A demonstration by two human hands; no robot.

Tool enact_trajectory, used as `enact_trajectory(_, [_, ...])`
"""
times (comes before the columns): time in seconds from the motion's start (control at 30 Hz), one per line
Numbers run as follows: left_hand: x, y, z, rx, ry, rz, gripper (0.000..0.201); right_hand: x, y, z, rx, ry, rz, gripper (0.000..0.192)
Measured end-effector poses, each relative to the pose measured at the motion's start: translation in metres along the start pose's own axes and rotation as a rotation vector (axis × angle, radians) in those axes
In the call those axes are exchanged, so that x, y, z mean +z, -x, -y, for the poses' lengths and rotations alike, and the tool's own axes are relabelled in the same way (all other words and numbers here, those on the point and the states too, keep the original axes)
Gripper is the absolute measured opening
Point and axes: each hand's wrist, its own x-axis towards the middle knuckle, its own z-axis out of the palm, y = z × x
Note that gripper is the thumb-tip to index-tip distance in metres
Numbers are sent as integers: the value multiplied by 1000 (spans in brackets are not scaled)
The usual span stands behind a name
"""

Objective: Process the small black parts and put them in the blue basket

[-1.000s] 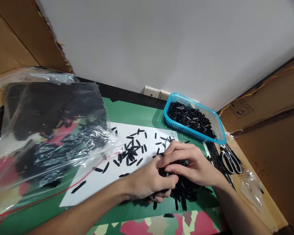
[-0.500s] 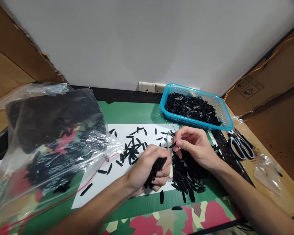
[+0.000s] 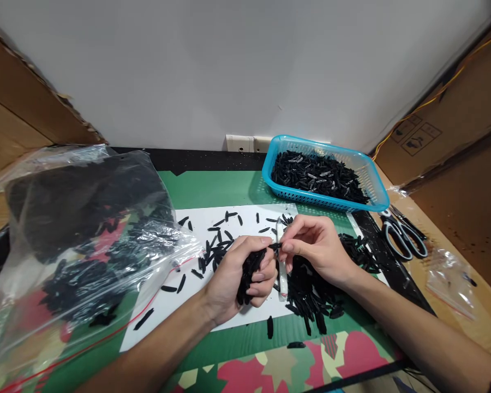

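My left hand (image 3: 239, 275) is wrapped round a bunch of small black fuzzy strips (image 3: 249, 275). Its thumb and forefinger meet one strip (image 3: 274, 246) that my right hand (image 3: 313, 248) pinches between thumb and fingertips. Beneath my hands, a white stick-like bar (image 3: 283, 281) lies on a white sheet (image 3: 229, 322). Loose black strips (image 3: 216, 251) are scattered over the sheet on the left. A dense pile of the same strips (image 3: 311, 295) lies under and beside my right hand, which partly hides it.
At the back right stands a blue basket (image 3: 323, 203) filled with black strips. A clear zip bag (image 3: 106, 245) with more strips covers the left side. Scissors (image 3: 403, 237) and a small plastic bag (image 3: 450, 281) lie at the right. Cardboard (image 3: 462, 120) and a wall (image 3: 188, 71) surround the table.
The strip in my right hand has come to the left fingertips. My left hand has turned slightly and shifted a little left, showing more of the white bar.
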Motion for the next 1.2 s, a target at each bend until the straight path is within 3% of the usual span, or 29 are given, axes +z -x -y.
enact_trajectory(0.23, [0, 0, 0, 27, 15, -14, 41, 3, 4, 2, -56, 159, -4, 24])
enact_trajectory(0.33, [1, 1, -1, 54, 32, -16, 38, -7, 7, 13, -255, 553, -122, 16])
enact_trajectory(0.47, [3, 0, -1, 57, 3, -47, 39, -36, -3, 42, -753, 1209, -387, 6])
enact_trajectory(0.57, [5, 0, 0, 111, -28, -86, 38, -49, -14, 58, -772, 1410, -517, 15])
enact_trajectory(0.7, [6, 0, 5, 217, -67, -177, 37, -32, -7, 49, -676, 1351, -405, 16])
enact_trajectory(0.77, [6, -1, 8, 276, -110, -219, 37, -13, 4, 36, -601, 1221, -169, 12])
enact_trajectory(0.87, [4, -3, 11, 394, -233, -288, 40, 12, 16, 17, -595, 1133, 27, 18])
enact_trajectory(1.0, [4, -5, 12, 399, -281, -330, 37, 22, 18, 5, -544, 1040, 43, 13])
enact_trajectory(1.2, [5, -3, 9, 315, -189, -279, 36, 10, 16, 8, -459, 893, 42, 6])
